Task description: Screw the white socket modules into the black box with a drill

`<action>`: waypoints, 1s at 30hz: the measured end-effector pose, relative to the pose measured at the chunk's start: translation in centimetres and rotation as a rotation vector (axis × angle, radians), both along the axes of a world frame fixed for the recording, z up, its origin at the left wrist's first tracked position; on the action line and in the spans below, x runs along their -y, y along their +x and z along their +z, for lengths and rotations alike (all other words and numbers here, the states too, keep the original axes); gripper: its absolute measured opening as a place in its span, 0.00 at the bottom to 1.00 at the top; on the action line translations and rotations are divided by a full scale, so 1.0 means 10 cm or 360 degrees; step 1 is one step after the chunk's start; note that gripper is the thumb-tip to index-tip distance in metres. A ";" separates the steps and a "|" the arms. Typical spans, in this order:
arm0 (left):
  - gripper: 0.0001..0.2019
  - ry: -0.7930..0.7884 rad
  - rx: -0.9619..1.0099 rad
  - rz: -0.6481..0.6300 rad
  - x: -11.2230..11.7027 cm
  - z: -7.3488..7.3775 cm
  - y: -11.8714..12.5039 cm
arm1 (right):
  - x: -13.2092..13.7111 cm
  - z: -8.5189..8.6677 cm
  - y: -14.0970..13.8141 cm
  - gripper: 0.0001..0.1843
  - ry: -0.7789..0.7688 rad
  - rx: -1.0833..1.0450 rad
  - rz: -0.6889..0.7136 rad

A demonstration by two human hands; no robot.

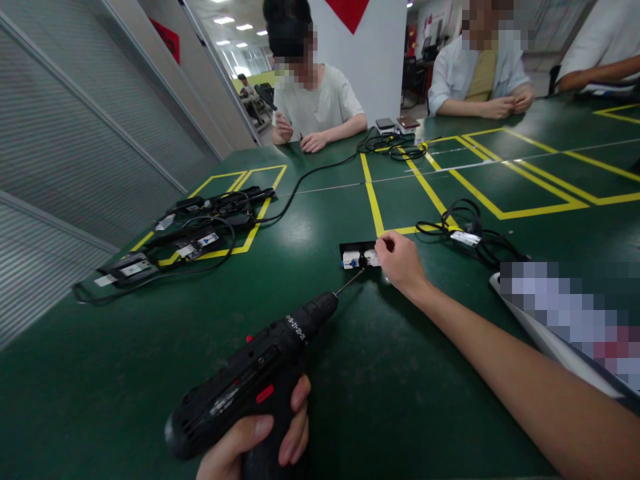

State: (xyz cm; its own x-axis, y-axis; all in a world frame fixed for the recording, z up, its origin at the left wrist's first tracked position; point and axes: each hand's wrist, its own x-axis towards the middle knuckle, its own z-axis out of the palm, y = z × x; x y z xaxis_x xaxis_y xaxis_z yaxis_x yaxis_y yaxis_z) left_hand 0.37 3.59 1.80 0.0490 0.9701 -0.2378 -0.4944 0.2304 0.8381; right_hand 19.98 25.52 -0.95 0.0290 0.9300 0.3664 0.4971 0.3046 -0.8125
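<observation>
My left hand [260, 427] is wrapped round the handle of a black cordless drill [255, 360], which tilts up and to the right. The drill's long thin bit [350, 281] ends at the near edge of a small black casing with white parts [354, 259]; whether it touches is too small to tell. A bit of blue shows at the casing's left end. My right hand [400, 260] reaches in from the right with fingers closed on the casing's right end, hiding that end. The casing lies on the green table [390, 373].
Black corded units with white labels [200, 243] lie at left. A coiled black cable [465, 230] sits right of my right hand, beyond a pale-edged flat object [565, 333]. More cables [395, 143] lie at the far side. Across the table sits a person [320, 100] holding a tool.
</observation>
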 end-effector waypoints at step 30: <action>0.10 -0.0003 0.0047 -0.0005 0.00 0.07 0.04 | -0.01 -0.01 0.00 0.12 0.0017 -0.0009 0.0005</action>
State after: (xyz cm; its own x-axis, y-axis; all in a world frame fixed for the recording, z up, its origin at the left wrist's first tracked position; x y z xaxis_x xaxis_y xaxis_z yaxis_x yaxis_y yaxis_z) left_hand 0.73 3.63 2.46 0.0589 0.9695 -0.2380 -0.5184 0.2335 0.8227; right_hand 19.98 25.58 -1.04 0.0284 0.9262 0.3760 0.4916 0.3145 -0.8120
